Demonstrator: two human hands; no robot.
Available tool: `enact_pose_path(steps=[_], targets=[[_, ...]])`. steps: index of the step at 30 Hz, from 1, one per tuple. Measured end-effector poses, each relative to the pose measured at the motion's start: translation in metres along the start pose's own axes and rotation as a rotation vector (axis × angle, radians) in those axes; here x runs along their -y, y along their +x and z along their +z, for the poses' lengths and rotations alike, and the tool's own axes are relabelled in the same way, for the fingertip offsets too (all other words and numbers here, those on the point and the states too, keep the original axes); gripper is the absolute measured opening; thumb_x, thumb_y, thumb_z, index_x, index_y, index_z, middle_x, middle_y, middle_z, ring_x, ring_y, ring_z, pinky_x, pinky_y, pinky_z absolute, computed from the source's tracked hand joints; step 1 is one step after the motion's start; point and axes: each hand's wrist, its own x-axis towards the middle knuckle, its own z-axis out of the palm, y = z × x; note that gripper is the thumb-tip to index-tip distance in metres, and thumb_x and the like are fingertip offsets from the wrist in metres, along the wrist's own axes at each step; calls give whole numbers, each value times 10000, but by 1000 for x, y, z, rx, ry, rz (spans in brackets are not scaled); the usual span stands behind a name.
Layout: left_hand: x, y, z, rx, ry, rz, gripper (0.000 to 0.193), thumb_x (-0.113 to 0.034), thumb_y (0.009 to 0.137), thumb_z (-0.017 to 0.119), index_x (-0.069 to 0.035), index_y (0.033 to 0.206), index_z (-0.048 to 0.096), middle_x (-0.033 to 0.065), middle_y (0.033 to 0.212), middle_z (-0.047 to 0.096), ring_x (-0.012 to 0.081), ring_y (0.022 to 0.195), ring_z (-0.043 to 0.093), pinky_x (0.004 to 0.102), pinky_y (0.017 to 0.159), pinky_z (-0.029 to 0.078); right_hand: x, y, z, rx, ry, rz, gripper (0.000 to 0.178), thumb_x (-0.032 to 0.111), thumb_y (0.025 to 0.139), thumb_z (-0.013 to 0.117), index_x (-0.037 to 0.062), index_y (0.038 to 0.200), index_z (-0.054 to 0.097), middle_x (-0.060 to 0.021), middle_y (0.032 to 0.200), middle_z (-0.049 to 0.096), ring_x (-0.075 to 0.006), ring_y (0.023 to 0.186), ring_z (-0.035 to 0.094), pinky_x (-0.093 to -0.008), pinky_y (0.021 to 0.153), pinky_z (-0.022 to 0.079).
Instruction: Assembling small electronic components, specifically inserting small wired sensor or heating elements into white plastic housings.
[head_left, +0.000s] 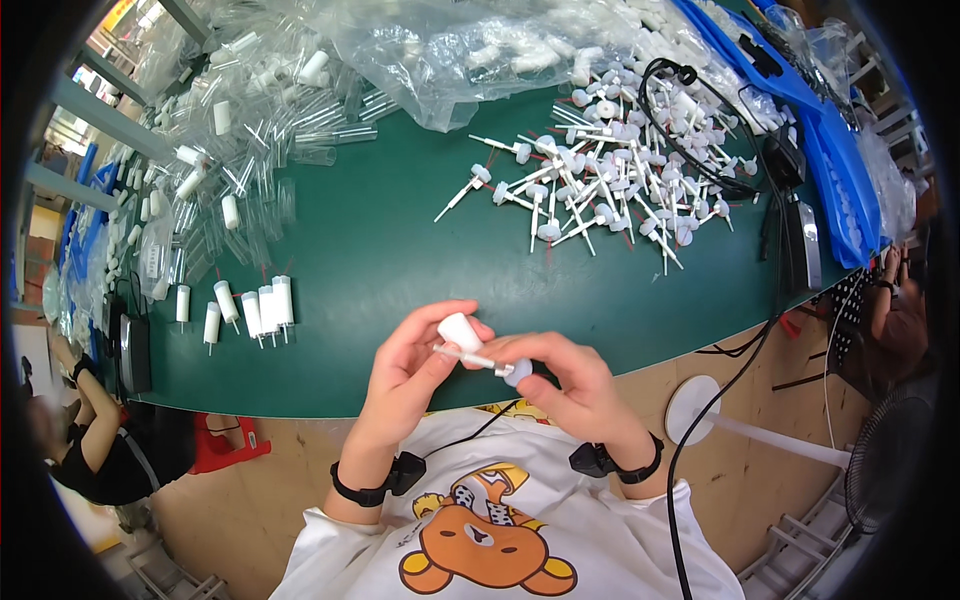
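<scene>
Near the table's front edge, my left hand (408, 362) is closed round a short white cylinder (459, 331). My right hand (570, 378) pinches a thin white stem with a round, pale cap (517, 373). The stem points left, passing just below the cylinder and close to my left thumb. Whether the stem touches the cylinder, I cannot tell. Left of my hands stands a small group of white cylinders with clear collars and thin tips (252, 313). Beyond my right hand lies a heap of similar capped white stems (610, 180), some with red wires.
Clear plastic tubes (240, 200) and loose white cylinders pile up at the left. A clear plastic bag (420, 60) lies at the back. A black cable (735, 400) runs down past my right side. Other people sit at the left and right edges, near a fan (890, 470).
</scene>
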Motion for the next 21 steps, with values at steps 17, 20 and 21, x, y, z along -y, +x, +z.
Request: enact_pose_path(steps=[17, 20, 21], targets=[[-5, 9, 6, -218, -63, -24, 341, -159, 916, 550, -34, 1203, 418, 151, 996, 575, 271, 931, 612, 397, 818, 533, -15, 12, -21, -161, 641, 85, 171, 47, 905, 505, -22, 1061, 493, -109, 836, 582, -111, 665, 514, -234, 579, 433], [1, 10, 3, -176, -41, -5, 338, -161, 917, 550, -24, 1199, 424, 155, 998, 577, 271, 914, 618, 400, 828, 524, -14, 14, -20, -147, 543, 59, 237, 62, 901, 522, -42, 1111, 487, -89, 843, 571, -113, 687, 517, -237, 581, 432], [2, 11, 2, -150, -25, 3, 337, -161, 917, 549, -20, 1197, 427, 156, 1000, 578, 271, 910, 619, 401, 832, 521, -13, 14, -19, -149, 480, 52, 261, 69, 900, 526, -49, 1129, 485, -82, 846, 567, -115, 694, 518, -239, 581, 432]])
